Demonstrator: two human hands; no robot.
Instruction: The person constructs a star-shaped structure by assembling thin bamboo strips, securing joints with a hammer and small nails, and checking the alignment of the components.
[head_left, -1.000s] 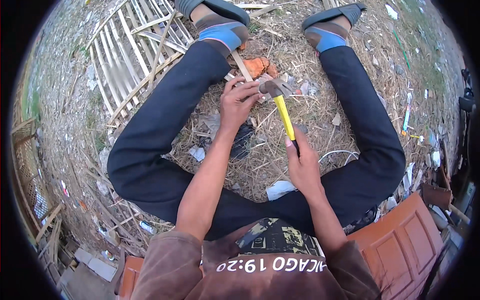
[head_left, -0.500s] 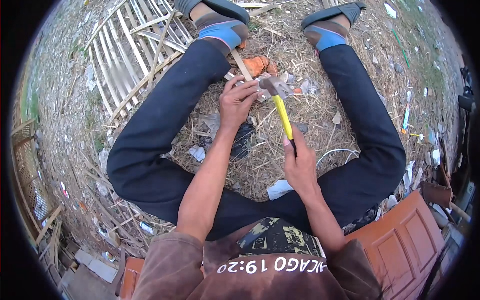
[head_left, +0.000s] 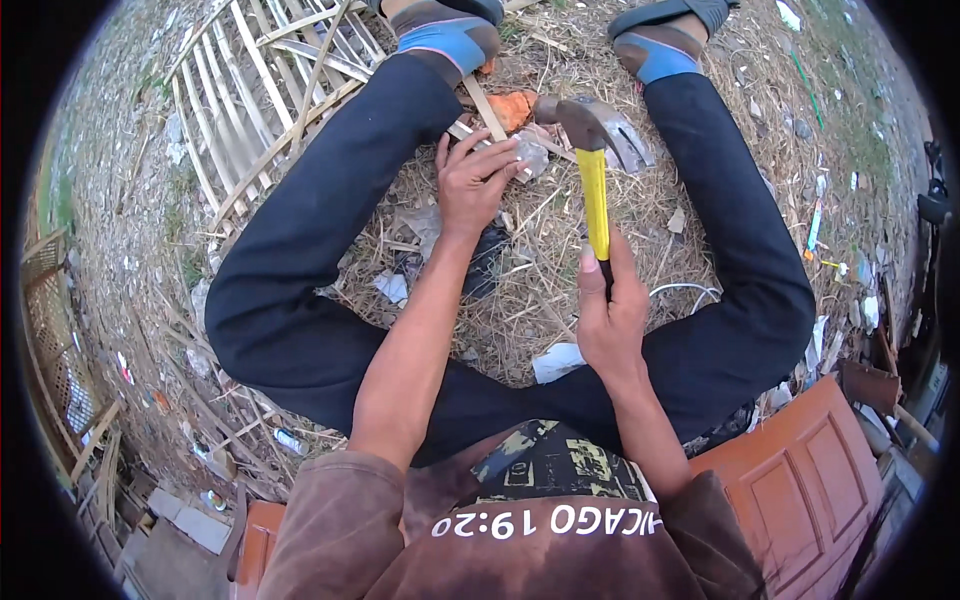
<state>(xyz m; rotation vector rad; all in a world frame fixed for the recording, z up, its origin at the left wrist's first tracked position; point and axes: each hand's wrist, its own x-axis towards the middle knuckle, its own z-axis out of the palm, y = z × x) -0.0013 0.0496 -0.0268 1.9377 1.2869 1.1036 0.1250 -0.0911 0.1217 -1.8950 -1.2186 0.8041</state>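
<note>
In my right hand (head_left: 612, 315) is a claw hammer (head_left: 594, 200), its yellow and black handle gripped low, thumb along it. The metal head is raised over the ground, to the right of my left hand (head_left: 474, 185). That hand is closed at the near end of a thin wooden slat (head_left: 486, 108), its fingers bent over and pressing on it. A second strip crosses under the fingers. Whether a nail is there, I cannot make out. Just beyond the slat's end lies an orange broken brick (head_left: 514, 110), with a clear plastic scrap (head_left: 533, 158) nearer.
A lattice of wooden slats (head_left: 235, 110) lies at the far left beyond my left leg. My bent legs (head_left: 330, 200) frame the work spot. Dry straw, black plastic (head_left: 487, 262) and white scraps cover the ground. A reddish-brown panel (head_left: 800, 480) is at the near right.
The hammer has risen and swung to the right, away from my left hand; its head was close to the fingers before. My left hand stays nearly in place on the slat.
</note>
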